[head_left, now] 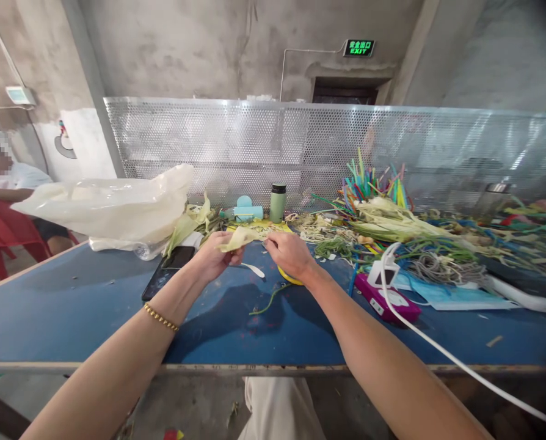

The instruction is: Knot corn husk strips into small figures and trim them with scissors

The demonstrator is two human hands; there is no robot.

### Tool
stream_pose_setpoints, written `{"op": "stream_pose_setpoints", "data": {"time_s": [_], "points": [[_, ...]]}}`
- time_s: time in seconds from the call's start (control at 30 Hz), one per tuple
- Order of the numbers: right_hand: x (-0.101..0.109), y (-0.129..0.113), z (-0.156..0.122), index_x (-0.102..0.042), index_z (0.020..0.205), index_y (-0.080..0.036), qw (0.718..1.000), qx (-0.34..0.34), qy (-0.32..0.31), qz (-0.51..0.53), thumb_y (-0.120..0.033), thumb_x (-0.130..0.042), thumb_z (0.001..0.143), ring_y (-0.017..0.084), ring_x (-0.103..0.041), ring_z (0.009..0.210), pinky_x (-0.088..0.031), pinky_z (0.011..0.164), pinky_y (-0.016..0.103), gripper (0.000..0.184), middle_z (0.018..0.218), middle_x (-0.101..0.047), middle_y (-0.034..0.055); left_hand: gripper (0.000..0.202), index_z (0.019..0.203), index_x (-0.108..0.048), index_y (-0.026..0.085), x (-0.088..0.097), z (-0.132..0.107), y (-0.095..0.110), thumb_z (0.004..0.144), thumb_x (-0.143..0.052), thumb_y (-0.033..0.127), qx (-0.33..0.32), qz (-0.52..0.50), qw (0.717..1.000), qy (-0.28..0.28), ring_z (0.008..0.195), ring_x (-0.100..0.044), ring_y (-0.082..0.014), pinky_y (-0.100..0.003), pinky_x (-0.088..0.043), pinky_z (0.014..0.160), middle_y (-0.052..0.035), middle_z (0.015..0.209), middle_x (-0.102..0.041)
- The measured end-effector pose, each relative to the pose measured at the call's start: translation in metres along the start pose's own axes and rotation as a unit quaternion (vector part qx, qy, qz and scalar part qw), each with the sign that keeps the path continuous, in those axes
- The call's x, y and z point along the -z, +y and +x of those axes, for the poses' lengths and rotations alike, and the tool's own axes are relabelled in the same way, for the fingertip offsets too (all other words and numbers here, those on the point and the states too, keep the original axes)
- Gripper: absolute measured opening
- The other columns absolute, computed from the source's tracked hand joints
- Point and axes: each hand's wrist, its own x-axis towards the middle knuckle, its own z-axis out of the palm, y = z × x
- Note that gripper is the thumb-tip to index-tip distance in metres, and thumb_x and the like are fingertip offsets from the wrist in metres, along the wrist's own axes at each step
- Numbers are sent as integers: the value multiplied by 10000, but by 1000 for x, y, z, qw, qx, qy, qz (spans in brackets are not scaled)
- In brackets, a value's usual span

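A pale green-yellow corn husk [240, 237] stretches between my two hands above the blue table. My left hand [214, 255], below a gold bead bracelet [161, 318], is closed around the husk's wider part. With thumb and fingers pinched, my right hand [295, 255] holds its narrow right end. Beneath the right hand lies a yellow round object [289, 277], mostly covered, with a thin green strand [269, 300] nearer me. A slim white tool [254, 269] lies between the hands on the table.
A large plastic bag [112, 208] stands at left, beside dark phones [178, 258]. At the back are a green bottle [278, 203] and piled husks [392, 220]. A purple power strip [389, 299] with a white cable [438, 348] lies right. A person [16, 177] sits far left.
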Motion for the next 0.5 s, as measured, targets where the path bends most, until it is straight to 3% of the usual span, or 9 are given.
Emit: {"op": "stream_pose_setpoints", "data": {"time_s": [0.1, 0.2, 0.27, 0.37, 0.5], "points": [[6, 20, 6, -719, 850, -152, 989, -123, 3, -84, -238, -389, 923, 226, -653, 822, -378, 688, 289, 349, 877, -729, 142, 214, 530, -454, 159, 4, -2, 12, 716, -561, 151, 56, -57, 997, -26, 353, -343, -70, -215, -281, 390, 23, 449, -384], [15, 44, 10, -742, 915, -144, 966, -228, 0, -118, -235, -401, 894, 273, -673, 908, -430, 726, 315, 354, 958, -729, 177, 259, 527, -424, 173, 12, -6, 29, 779, -483, 154, 54, -121, 991, -36, 356, -330, -83, -223, -296, 384, 18, 449, -354], [19, 57, 11, -746, 943, -138, 952, -283, 1, -118, -258, -437, 872, 298, -677, 947, -457, 745, 333, 340, 991, -725, 190, 275, 536, -400, 183, 19, -10, 40, 803, -463, 168, 14, -181, 983, -31, 359, -316, -86, -225, -301, 385, 26, 454, -327], [21, 70, 14, -744, 958, -141, 935, -341, -10, -95, -304, -501, 835, 320, -682, 964, -485, 751, 355, 317, 987, -723, 194, 303, 529, -339, 193, 30, -15, 55, 814, -442, 181, -111, -297, 948, 7, 371, -301, -79, -220, -316, 400, 33, 474, -301], [16, 74, 16, -732, 829, -128, 925, -365, -78, -68, -285, -576, 787, 293, -698, 809, -497, 692, 349, 225, 786, -713, 177, 291, 544, -353, 194, 44, -19, 65, 819, -449, 209, -201, -358, 910, 58, 387, -309, -85, -226, -325, 412, 31, 481, -321]]}}
